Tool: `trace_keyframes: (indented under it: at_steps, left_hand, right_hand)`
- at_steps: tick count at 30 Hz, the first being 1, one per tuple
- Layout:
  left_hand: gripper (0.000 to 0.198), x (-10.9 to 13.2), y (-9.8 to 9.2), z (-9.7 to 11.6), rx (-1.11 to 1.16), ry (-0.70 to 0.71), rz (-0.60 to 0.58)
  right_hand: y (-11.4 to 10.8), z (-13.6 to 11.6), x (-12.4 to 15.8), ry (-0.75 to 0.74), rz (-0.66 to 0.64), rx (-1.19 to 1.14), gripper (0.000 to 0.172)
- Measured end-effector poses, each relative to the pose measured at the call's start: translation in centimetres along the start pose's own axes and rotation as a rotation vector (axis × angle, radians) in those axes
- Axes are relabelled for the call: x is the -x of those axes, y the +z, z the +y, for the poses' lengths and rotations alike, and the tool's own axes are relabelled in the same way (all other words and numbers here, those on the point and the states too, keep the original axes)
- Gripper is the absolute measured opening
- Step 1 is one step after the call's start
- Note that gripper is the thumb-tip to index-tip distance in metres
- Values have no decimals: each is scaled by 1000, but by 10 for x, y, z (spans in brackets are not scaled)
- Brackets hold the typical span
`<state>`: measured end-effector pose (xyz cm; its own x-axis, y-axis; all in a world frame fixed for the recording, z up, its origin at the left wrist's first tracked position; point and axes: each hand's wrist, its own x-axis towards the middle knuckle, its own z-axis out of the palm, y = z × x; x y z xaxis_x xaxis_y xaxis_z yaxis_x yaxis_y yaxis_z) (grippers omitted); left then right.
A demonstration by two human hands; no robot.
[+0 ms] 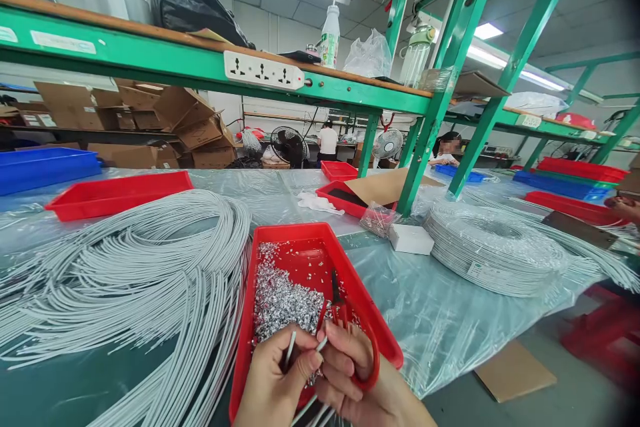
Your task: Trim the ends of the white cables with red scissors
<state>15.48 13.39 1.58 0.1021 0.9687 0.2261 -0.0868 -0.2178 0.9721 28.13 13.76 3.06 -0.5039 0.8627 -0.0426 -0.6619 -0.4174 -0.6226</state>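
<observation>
Both my hands are over a red tray (330,240) that holds a heap of small silvery bits (285,300). My left hand (280,373) is closed, pinching a thin white cable (291,347) between thumb and fingers. Beside it, my right hand (350,367) pinches at a white cable end (322,344) with thumb and forefinger. A pair of scissors (369,373) with red handles hangs on my right hand, its dark blades pointing away over the tray. More white cable shows below my hands. To the left lies a big bundle of white cables (150,267).
A white cable coil (495,247) lies at the right, next to a small white box (411,239). A green shelf (165,53) with a socket strip (263,71) spans above. Other red trays (120,193) stand behind. A person (445,150) sits across the room; another hand shows at far right.
</observation>
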Motion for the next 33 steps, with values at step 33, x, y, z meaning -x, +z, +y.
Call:
trace_keyframes:
  at_steps: [33]
  left_hand:
    - [34,7,-11,29,196,-165,178]
  right_hand:
    - [3,-51,40,-399,273,1385,56]
